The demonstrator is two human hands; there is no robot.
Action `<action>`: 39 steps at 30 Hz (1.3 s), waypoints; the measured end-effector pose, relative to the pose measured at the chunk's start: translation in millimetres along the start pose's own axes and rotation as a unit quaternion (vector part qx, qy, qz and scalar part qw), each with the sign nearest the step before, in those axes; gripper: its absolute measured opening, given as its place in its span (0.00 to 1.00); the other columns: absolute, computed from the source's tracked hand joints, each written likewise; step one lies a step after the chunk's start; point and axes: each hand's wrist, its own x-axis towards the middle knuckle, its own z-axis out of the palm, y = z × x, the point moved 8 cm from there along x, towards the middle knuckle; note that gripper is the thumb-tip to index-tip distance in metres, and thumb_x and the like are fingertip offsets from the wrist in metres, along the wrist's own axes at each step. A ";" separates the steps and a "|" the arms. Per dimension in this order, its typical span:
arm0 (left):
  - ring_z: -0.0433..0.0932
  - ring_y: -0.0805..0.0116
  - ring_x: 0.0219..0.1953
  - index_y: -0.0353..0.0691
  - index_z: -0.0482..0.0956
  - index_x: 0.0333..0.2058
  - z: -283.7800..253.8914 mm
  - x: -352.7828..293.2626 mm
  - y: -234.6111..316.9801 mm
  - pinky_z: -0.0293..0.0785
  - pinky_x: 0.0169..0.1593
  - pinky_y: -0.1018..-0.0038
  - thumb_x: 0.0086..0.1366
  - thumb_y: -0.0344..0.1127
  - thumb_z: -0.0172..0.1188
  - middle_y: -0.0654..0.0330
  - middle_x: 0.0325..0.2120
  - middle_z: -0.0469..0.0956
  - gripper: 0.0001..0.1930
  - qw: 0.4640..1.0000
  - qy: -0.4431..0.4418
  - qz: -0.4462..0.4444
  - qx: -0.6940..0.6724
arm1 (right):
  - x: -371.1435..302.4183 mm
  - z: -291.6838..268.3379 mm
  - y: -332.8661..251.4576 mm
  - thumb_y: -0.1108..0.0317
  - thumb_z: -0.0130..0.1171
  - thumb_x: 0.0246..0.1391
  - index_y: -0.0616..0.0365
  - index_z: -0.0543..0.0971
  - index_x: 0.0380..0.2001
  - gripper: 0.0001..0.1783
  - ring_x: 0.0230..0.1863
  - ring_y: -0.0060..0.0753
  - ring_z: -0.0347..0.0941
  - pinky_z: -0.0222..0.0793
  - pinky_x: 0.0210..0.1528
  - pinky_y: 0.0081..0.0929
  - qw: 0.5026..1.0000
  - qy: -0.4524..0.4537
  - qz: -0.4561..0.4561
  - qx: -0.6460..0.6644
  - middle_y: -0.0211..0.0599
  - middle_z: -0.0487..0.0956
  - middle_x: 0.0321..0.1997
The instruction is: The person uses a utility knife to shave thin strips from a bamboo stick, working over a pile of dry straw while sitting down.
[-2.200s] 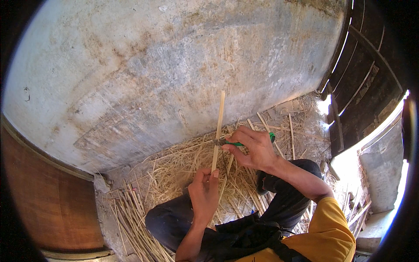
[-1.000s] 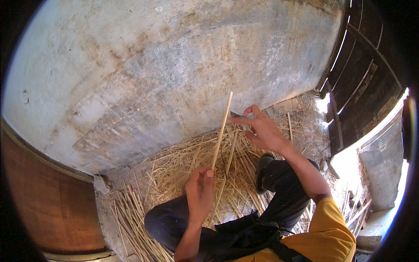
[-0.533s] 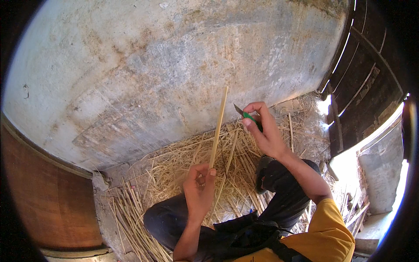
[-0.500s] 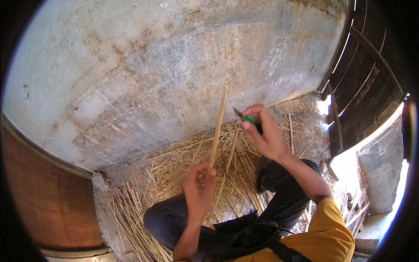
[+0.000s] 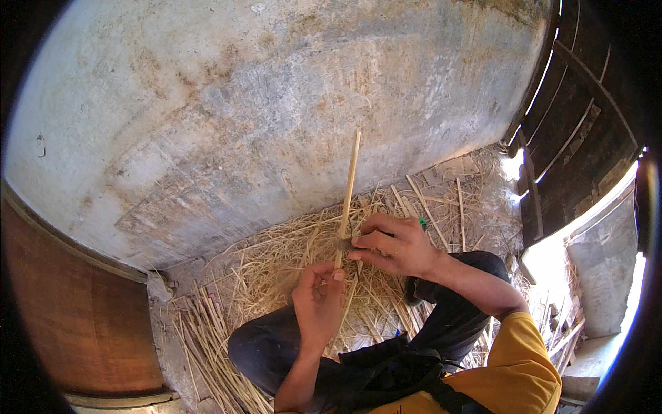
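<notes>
A long, pale bamboo strip (image 5: 352, 179) stands nearly upright before me, leaning slightly right at its top. Near its lower end my left hand (image 5: 319, 293) pinches it between thumb and fingers. Just above that grip, my right hand (image 5: 393, 245) is closed on a small knife (image 5: 347, 244). The dark blade meets the strip. A bit of the knife's green handle (image 5: 423, 223) shows behind the fingers; the rest is hidden in the hand.
Thin shavings (image 5: 276, 248) cover the floor in front of my crossed legs. A bundle of bamboo strips (image 5: 210, 331) lies at the left. A stained wall (image 5: 276, 124) rises ahead; a brown wooden panel (image 5: 76, 324) stands left and dark boards (image 5: 579, 124) right.
My right hand has come down and left with the knife, from beside the strip's upper part to its lower part. The left hand keeps its grip, almost unmoved.
</notes>
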 end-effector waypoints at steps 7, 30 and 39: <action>0.63 0.85 0.16 0.37 0.73 0.45 4.9 0.4 5.5 0.57 0.18 0.82 0.76 0.32 0.56 0.69 0.21 0.70 0.06 1.000 -0.002 0.026 0.002 | -3.8 7.9 -4.4 0.59 0.75 0.50 0.48 0.83 0.35 0.13 0.21 0.29 0.77 0.72 0.20 0.29 1.000 0.003 0.013 -0.020 0.28 0.78 0.34; 0.62 0.88 0.22 0.38 0.73 0.41 -0.3 -0.3 -0.4 0.56 0.24 0.84 0.77 0.35 0.56 0.73 0.25 0.71 0.06 0.995 0.021 0.075 0.058 | -0.2 2.7 -9.1 0.60 0.75 0.51 0.49 0.83 0.33 0.11 0.20 0.31 0.78 0.74 0.19 0.30 0.998 0.026 0.020 -0.056 0.28 0.78 0.32; 0.66 0.86 0.27 0.37 0.74 0.42 -1.0 -1.1 -0.7 0.62 0.29 0.84 0.75 0.31 0.57 0.71 0.28 0.73 0.04 0.990 0.027 0.088 0.107 | 1.8 -1.1 -1.1 0.62 0.75 0.51 0.49 0.81 0.33 0.11 0.21 0.32 0.78 0.73 0.19 0.31 0.997 0.038 0.036 -0.052 0.28 0.77 0.31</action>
